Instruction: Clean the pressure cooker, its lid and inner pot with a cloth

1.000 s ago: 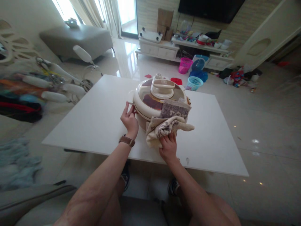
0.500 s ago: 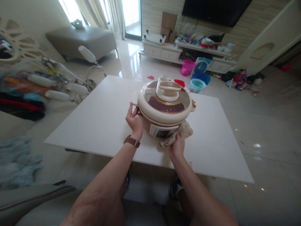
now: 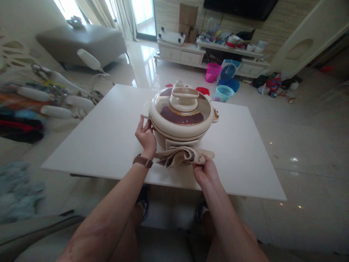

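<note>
A cream and brown electric cooking pot (image 3: 180, 130) stands on the white table (image 3: 95, 138), its glass lid (image 3: 181, 111) on top with a large cream knob. Dark reddish-brown shows through the glass. My left hand (image 3: 146, 136) holds the pot's left side handle, thumb near the top and the other fingers curled beneath, partly hidden. In front of the pot, my right hand (image 3: 205, 170) is closed on a bunched beige cloth (image 3: 180, 156) with dark markings. The folds of the cloth cover most of the control panel.
Beyond the table, a pink basket (image 3: 212, 72) and a light blue basket (image 3: 223, 94) stand on the floor. A cluttered white TV cabinet (image 3: 180, 54) lines the wall. White lamp-like parts (image 3: 79, 102) lie close to the table's left edge. A grey bench (image 3: 81, 43) is at the far left.
My right hand has drawn the cloth from the pot's lower right across its front, where it now hides most of the panel. My left hand stays at the handle. The view has shifted slightly.
</note>
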Tool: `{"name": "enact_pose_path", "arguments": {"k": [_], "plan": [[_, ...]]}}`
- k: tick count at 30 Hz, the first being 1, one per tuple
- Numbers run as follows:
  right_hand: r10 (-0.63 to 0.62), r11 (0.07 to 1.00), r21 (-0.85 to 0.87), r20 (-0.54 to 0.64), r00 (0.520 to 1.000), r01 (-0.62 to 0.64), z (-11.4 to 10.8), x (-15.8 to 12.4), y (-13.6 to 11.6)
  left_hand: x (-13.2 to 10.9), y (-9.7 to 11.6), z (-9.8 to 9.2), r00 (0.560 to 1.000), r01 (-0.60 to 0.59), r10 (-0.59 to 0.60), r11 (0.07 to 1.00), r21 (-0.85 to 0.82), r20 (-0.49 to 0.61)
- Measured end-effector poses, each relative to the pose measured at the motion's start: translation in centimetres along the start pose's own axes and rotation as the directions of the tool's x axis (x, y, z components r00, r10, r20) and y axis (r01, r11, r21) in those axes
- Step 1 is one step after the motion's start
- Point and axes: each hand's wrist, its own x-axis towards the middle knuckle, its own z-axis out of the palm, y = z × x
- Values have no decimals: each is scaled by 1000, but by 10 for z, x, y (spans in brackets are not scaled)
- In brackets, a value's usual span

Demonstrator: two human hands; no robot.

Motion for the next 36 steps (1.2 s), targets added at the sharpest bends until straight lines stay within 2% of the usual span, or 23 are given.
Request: {"name": "enact_pose_path", "arguments": {"k": [1,3,5,7,10,14,16,18,22,26,30,36], "plan": [[83,996,29,-32,996,-82,-4,9,-13,1,0,-1,1000,-2,2,1000,4,3],[116,991,75,-78,990,-110,-7,22,-36,5,0,-4,1000,3,-3,1000,13,-5],[-1,997,80,-109,994,10,-6,29,-54,10,1,-7,1000,22,-22,999,33,-21],[-197,978,39,-134,971,203,-2,35,-63,13,1,-9,999,40,-37,997,65,-37],[-380,924,-93,-108,919,372,5,41,-63,7,0,-6,998,19,-14,996,83,-65],[-434,849,-292,95,896,441,12,42,-46,-19,1,6,988,-104,114,990,92,-102],[-454,817,-328,140,880,474,15,42,-41,-34,4,11,977,-158,176,977,146,-119],[-441,834,-314,117,890,455,17,46,-39,-48,9,14,971,-185,210,963,197,-115],[-325,918,-221,54,944,328,22,67,-45,-68,19,14,977,-179,200,960,215,-76],[-209,978,-16,18,978,209,26,88,-57,-81,23,9,984,-154,171,961,229,-56],[-112,974,207,91,990,91,29,95,-71,-95,18,6,986,-164,162,957,240,29],[-18,961,274,199,980,-38,31,95,-84,-110,2,-1,966,-224,176,936,271,191]]}}
